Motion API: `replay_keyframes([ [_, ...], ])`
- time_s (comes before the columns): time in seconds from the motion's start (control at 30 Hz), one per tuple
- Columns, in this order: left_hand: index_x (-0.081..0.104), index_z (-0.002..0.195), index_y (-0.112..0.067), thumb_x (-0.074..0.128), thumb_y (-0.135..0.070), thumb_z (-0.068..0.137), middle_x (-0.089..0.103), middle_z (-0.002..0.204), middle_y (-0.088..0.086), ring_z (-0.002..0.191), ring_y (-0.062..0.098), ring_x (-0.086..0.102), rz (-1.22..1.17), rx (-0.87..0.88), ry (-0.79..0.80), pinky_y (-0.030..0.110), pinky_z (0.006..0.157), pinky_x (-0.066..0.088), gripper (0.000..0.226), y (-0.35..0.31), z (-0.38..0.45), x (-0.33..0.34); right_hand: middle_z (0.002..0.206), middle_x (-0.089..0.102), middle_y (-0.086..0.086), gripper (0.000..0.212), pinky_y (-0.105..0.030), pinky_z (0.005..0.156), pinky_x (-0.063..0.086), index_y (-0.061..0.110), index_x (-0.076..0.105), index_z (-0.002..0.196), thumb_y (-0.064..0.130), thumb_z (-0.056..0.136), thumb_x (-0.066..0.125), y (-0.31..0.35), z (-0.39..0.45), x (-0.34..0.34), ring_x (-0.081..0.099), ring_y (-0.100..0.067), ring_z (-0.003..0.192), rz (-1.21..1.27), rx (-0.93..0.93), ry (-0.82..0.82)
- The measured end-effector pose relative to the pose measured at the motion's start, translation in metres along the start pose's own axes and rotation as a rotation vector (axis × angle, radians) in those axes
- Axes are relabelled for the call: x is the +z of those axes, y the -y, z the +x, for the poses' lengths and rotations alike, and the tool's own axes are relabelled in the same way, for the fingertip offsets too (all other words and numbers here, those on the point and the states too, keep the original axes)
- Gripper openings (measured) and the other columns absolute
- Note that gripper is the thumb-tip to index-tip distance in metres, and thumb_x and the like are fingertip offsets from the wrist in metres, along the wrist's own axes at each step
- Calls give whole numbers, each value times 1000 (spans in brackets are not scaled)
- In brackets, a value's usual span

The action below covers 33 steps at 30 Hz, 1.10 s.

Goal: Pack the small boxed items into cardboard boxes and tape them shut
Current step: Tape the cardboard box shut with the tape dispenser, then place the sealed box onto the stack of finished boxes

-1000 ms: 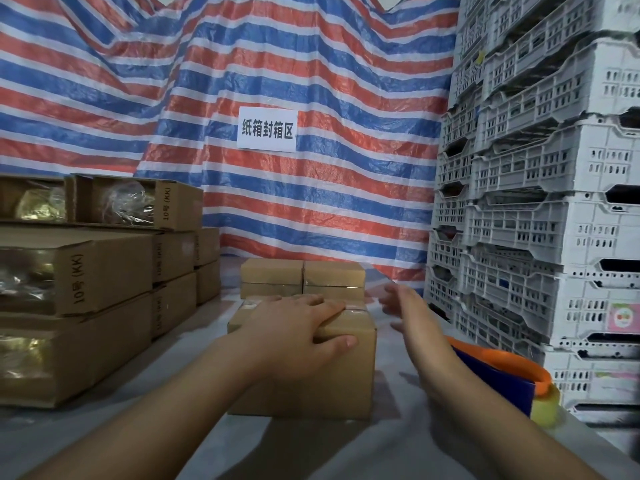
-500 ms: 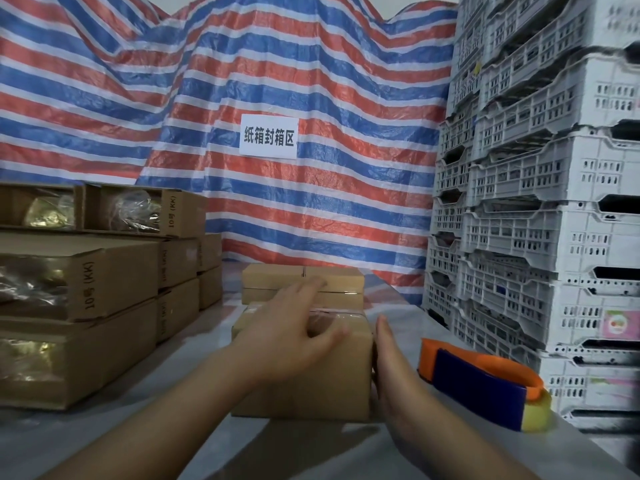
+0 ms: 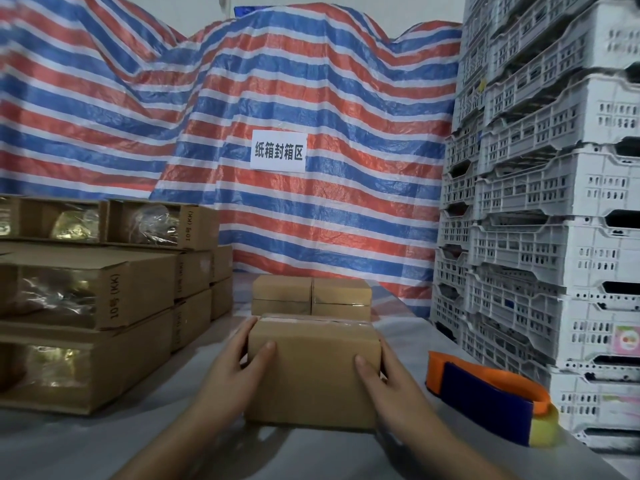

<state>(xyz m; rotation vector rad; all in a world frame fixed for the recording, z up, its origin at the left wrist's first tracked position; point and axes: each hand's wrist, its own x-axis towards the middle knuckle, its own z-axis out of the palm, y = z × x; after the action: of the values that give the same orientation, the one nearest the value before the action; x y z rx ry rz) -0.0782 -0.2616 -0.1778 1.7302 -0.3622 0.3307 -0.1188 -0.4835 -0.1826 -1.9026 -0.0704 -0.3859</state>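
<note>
So the main thing here is a small plain cardboard box (image 3: 313,372), matte brown corrugated, rectangular, with a strip of shiny clear tape running along its top seam. It sits on a pale grey table (image 3: 104,441) covered in something smooth like plastic sheeting.

Just behind the box are four more sealed cartons (image 3: 311,295) of the same kind, stacked two by two. To the left of the box is a pile of longer cartons (image 3: 86,299) lying on their sides, open ends facing the camera, with crinkly clear plastic and something gold and glossy inside. The sides are printed "10号 (KK)".

Right of the box lies a tape dispenser (image 3: 485,400), orange plastic frame with a dark blue flat panel and a yellowish bit at the near end. Further right there's a tall stack of white vented plastic crates (image 3: 540,237), one carrying a small pink sticker I can't read.

Behind the box hangs a red, white and blue striped woven tarp (image 3: 311,98), pretty wrinkled, with a white paper sign (image 3: 278,151) reading "纸箱封箱区".

Hands: the left hand (image 3: 228,379) grips the box's left end, thumb on the front face, fingers wrapped round the side. The right hand (image 3: 388,386) mirrors it on the right end, thumb on the front
</note>
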Motion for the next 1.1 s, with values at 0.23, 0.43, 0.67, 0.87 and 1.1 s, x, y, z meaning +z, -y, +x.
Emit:
replay_keyframes([
  [0.23,53,109,-35,56,-47,94,59,108,-8,90,6,54,27,-128,-68,33,77,42,19,-9,47,17,101,59,18,28,-18,65,39,35,54,123,49,100,50,8,45,-4,54,2,91,-104,39,-163],
  [0.43,51,130,-15,47,-46,99,61,121,13,108,29,59,-55,-355,24,46,98,46,44,-11,93,29,116,64,-3,53,-43,93,53,19,54,133,58,97,49,15,102,-14,61,-24,107,-155,233,-164],
  [0.67,58,117,-13,48,-35,102,66,111,15,102,30,63,-112,-495,138,41,87,52,28,16,120,37,117,69,-19,42,-47,86,60,10,60,125,41,100,48,5,140,-30,70,-35,102,-208,513,44],
  [0.87,53,132,5,39,-22,103,55,133,24,116,36,56,118,-437,112,34,86,46,41,26,157,84,112,66,-17,43,-43,78,59,12,58,119,49,101,44,5,163,-72,69,-30,95,-405,624,231],
  [1.1,57,122,-9,26,-34,107,58,123,13,98,22,57,256,-322,174,31,86,38,42,23,195,189,119,59,-22,52,-50,65,59,11,43,139,50,104,40,-33,203,-146,65,-38,86,-439,727,63],
])
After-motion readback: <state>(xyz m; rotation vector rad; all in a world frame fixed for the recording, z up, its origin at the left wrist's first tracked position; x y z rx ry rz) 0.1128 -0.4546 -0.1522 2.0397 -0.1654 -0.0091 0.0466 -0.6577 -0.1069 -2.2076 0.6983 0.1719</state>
